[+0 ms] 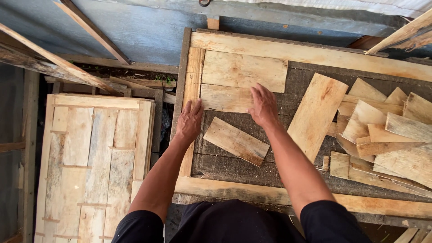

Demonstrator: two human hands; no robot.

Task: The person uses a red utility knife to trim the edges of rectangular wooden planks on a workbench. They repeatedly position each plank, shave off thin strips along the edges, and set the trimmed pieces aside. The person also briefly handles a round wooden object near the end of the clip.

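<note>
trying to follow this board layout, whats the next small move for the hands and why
Probably slide the loose slanted board up and square it under the second flat board. The right hand rests on that second board, the left hand lies on the frame's left strip, and two boards already lie in neat rows, with bare dark surface below them.

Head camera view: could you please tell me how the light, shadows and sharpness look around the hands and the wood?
In the head view, soft even daylight with no glare; the left hand and right hand are sharp, with no motion blur, and cast only faint shadows on the wooden slats. The loose slat shows clear grain. The gap beside the finished panel is dark, and straight edges bow slightly toward the frame borders.
</note>
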